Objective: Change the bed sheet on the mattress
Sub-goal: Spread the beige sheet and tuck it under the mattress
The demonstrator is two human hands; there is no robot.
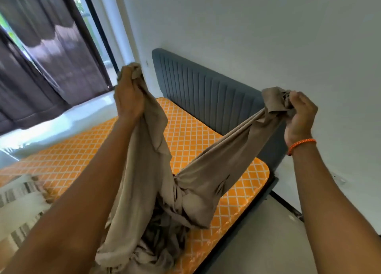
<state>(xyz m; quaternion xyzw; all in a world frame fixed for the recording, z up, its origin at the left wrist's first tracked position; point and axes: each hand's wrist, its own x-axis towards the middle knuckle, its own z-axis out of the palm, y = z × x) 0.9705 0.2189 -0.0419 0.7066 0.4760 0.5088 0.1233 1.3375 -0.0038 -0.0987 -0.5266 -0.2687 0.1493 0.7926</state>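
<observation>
Together, our left hand (128, 100) and right hand (300, 117) each gripped a bunched end of the beige sheet (148, 170), raised above the orange mattress (185, 133).

Soft daylight enters through the window (12, 36) at upper left, blown out there. Curtains (51, 53) and frame edges smear with blur; wide-angle bending tilts the wall (268, 36).

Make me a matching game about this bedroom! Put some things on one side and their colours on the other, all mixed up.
Things:
1. sheet held up by the left hand and right hand
2. mattress
3. headboard
4. wristband

Colours:
A. blue-grey
B. plain orange
C. beige
D. orange with white diamond lines

Pairs: 1-C, 2-D, 3-A, 4-B
</observation>
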